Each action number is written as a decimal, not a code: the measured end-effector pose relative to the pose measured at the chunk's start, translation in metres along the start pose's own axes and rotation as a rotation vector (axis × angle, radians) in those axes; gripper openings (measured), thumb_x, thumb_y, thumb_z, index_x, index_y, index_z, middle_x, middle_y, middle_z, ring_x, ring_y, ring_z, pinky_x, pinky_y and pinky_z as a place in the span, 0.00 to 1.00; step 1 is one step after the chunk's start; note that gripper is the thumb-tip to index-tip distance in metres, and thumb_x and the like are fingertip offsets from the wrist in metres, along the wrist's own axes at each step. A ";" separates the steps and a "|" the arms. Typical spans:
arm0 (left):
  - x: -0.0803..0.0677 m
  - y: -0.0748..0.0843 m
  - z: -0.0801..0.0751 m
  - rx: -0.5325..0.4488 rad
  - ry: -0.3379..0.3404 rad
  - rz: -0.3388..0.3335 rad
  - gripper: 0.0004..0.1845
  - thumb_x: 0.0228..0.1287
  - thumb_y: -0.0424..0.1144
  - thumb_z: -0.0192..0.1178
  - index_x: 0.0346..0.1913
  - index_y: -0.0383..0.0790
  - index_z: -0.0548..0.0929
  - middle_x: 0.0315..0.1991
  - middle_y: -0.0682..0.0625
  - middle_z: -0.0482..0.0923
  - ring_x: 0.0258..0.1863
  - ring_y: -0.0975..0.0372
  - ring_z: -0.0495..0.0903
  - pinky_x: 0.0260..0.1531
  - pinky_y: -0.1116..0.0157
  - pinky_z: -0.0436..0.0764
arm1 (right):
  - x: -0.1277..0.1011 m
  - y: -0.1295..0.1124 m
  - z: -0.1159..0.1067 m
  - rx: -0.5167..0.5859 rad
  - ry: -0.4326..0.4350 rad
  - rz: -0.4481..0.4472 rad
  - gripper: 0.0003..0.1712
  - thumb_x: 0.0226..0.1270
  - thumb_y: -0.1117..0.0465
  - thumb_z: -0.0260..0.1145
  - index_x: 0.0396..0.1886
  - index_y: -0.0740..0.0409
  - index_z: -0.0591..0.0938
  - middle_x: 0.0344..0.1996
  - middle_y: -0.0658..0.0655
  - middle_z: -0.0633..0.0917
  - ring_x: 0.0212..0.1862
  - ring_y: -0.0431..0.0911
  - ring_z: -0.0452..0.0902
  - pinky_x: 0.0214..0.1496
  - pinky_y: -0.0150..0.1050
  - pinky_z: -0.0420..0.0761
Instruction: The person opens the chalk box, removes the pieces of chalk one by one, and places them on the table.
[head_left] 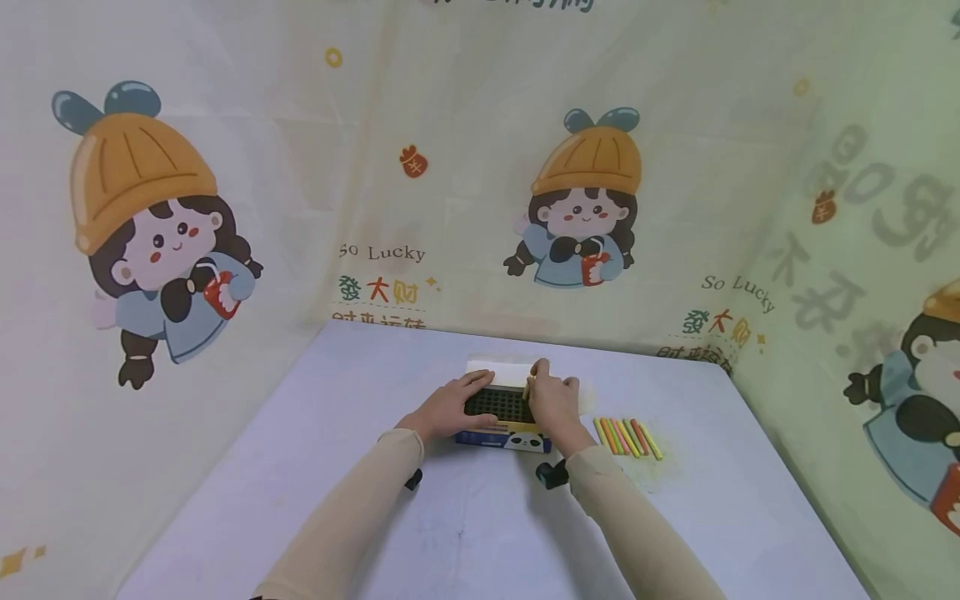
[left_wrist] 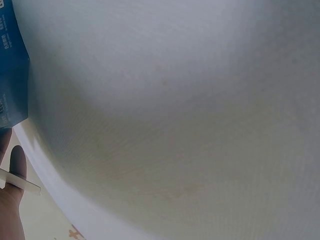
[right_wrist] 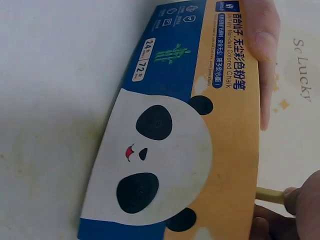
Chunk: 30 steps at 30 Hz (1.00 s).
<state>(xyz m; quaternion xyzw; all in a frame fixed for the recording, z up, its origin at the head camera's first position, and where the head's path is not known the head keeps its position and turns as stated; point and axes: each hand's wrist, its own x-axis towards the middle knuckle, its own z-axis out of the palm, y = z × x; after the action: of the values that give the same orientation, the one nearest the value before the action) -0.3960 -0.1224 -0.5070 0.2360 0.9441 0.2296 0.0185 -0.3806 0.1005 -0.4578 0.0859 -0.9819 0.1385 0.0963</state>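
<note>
Open blue-and-yellow cardboard chalk box with panda face (head_left: 504, 425) at table (head_left: 450, 533) middle, steadied by left hand (head_left: 447, 408), fingers flat on tray. Right hand (head_left: 553, 398) fingers pinching yellow chalk stick (right_wrist: 269, 195) above slots. Loose coloured chalk sticks (head_left: 628, 437) just right.

You had soft, even light overhead: the table (head_left: 465, 517) was bright with only faint shadows under your sleeves. The head view bent the backdrop at its edges. Your left wrist view was blurred and washed out; the chalk box (right_wrist: 175, 145) stayed sharp.
</note>
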 end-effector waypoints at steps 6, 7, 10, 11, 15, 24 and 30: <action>0.001 -0.001 0.001 0.006 -0.001 0.001 0.52 0.61 0.78 0.55 0.84 0.64 0.53 0.83 0.58 0.53 0.78 0.48 0.63 0.73 0.43 0.67 | 0.000 0.004 0.007 0.091 0.035 0.028 0.12 0.82 0.55 0.58 0.57 0.55 0.71 0.19 0.51 0.85 0.26 0.49 0.82 0.62 0.61 0.66; 0.001 -0.002 0.001 0.005 -0.002 0.002 0.52 0.62 0.78 0.55 0.84 0.64 0.52 0.83 0.58 0.53 0.78 0.48 0.62 0.73 0.43 0.67 | 0.000 0.004 0.009 0.099 0.043 0.032 0.13 0.80 0.56 0.60 0.56 0.54 0.71 0.23 0.52 0.87 0.29 0.50 0.84 0.63 0.61 0.66; 0.002 -0.003 0.002 0.008 0.002 0.008 0.51 0.62 0.78 0.55 0.84 0.64 0.52 0.83 0.59 0.53 0.78 0.48 0.62 0.73 0.43 0.67 | -0.001 0.005 0.012 0.102 0.055 0.049 0.12 0.76 0.56 0.66 0.52 0.54 0.76 0.31 0.53 0.91 0.37 0.51 0.87 0.66 0.64 0.65; 0.002 -0.004 0.003 0.006 0.003 0.011 0.51 0.62 0.78 0.55 0.84 0.64 0.52 0.83 0.59 0.53 0.78 0.48 0.62 0.73 0.43 0.67 | -0.001 0.006 0.013 0.098 0.051 0.056 0.11 0.75 0.56 0.67 0.50 0.54 0.77 0.32 0.53 0.91 0.39 0.51 0.87 0.67 0.64 0.64; 0.003 -0.003 0.004 0.002 0.005 0.013 0.51 0.62 0.78 0.55 0.84 0.65 0.52 0.83 0.59 0.52 0.79 0.48 0.62 0.73 0.43 0.67 | -0.002 0.006 0.015 0.102 0.043 0.075 0.07 0.73 0.55 0.70 0.41 0.52 0.82 0.32 0.51 0.90 0.39 0.51 0.86 0.68 0.66 0.64; 0.001 -0.001 0.002 -0.016 0.005 0.014 0.51 0.62 0.79 0.55 0.84 0.65 0.52 0.83 0.59 0.52 0.79 0.48 0.61 0.73 0.43 0.66 | -0.005 0.009 0.011 0.223 0.074 0.093 0.06 0.68 0.56 0.69 0.40 0.52 0.82 0.33 0.51 0.90 0.39 0.52 0.86 0.68 0.64 0.63; 0.000 -0.001 0.001 -0.010 0.003 0.020 0.51 0.62 0.78 0.54 0.84 0.64 0.52 0.83 0.57 0.53 0.79 0.49 0.61 0.73 0.43 0.67 | -0.003 0.011 -0.002 0.274 0.118 0.100 0.11 0.66 0.55 0.67 0.43 0.56 0.81 0.39 0.55 0.92 0.43 0.54 0.87 0.69 0.65 0.62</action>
<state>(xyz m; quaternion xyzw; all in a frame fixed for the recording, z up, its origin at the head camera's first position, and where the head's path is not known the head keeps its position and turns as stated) -0.3965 -0.1228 -0.5081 0.2452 0.9404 0.2350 0.0161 -0.3797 0.1116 -0.4593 0.0409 -0.9495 0.2805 0.1343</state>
